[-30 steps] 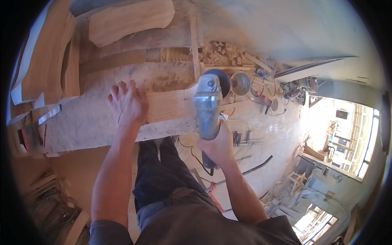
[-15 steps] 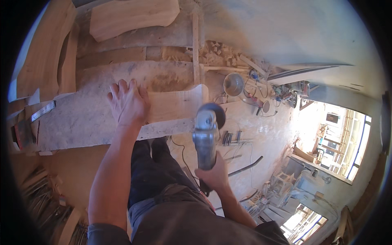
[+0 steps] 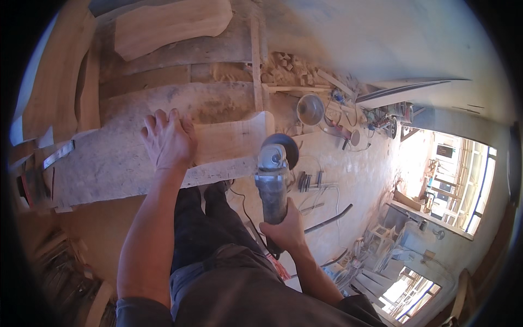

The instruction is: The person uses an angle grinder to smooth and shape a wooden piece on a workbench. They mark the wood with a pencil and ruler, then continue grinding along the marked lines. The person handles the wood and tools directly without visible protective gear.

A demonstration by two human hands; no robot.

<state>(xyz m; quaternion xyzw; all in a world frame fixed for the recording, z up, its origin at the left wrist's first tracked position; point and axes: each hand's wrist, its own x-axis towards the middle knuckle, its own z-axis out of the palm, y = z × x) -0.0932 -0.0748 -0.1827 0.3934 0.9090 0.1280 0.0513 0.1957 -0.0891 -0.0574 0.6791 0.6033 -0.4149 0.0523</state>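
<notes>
A pale wooden board [image 3: 231,139] with a curved upper edge and a flared right end lies on the dusty workbench [image 3: 120,158]. My left hand [image 3: 170,139] grips its left end, the fingers curled over it and the thumb along the near side of the grip. In my right hand [image 3: 286,226] is an angle grinder [image 3: 272,188], held by its grey body. Its dark round disc [image 3: 283,150] is just off the board's right end; whether it touches the wood I cannot tell. The left palm hides the part of the board under it.
Larger shaped boards lean at the left [image 3: 57,82], and another board [image 3: 174,27] lies beyond the bench. Wood offcuts [image 3: 294,68] are heaped against the wall. A metal bowl [image 3: 310,110], a second power tool [image 3: 346,133] and cords lie on the floor at right. A cord [image 3: 245,210] runs beside my legs.
The grinder's head has shifted slightly left and its disc shows more face-on. The left hand keeps its hold on the board; the whole view has drifted a little.
</notes>
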